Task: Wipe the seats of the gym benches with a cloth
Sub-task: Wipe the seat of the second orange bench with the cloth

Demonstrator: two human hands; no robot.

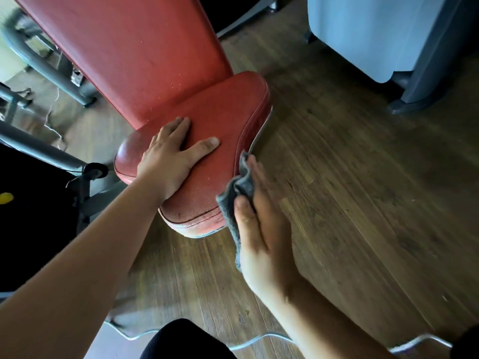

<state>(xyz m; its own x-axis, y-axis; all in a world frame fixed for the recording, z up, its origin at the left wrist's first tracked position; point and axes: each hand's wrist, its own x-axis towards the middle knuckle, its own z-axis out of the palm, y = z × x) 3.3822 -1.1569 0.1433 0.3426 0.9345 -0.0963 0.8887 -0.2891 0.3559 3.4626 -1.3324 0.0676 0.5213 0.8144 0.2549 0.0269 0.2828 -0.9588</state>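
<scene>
A red padded gym bench seat (223, 117) sits in the middle of the view, with its red backrest (124, 47) rising behind it toward the upper left. My left hand (173, 156) lies flat on the seat's left part, fingers spread, holding nothing. My right hand (259, 224) presses a crumpled grey cloth (234, 195) against the seat's right side edge, thumb and palm pinning the cloth. Part of the cloth hangs down under my palm.
Wooden plank floor (350, 177) spreads to the right. Grey metal frame tubes (33, 55) stand at the left. A pale blue-grey cabinet (375, 29) is at the upper right. A white cable (259, 338) runs across the floor near my dark-clothed knee (181, 340).
</scene>
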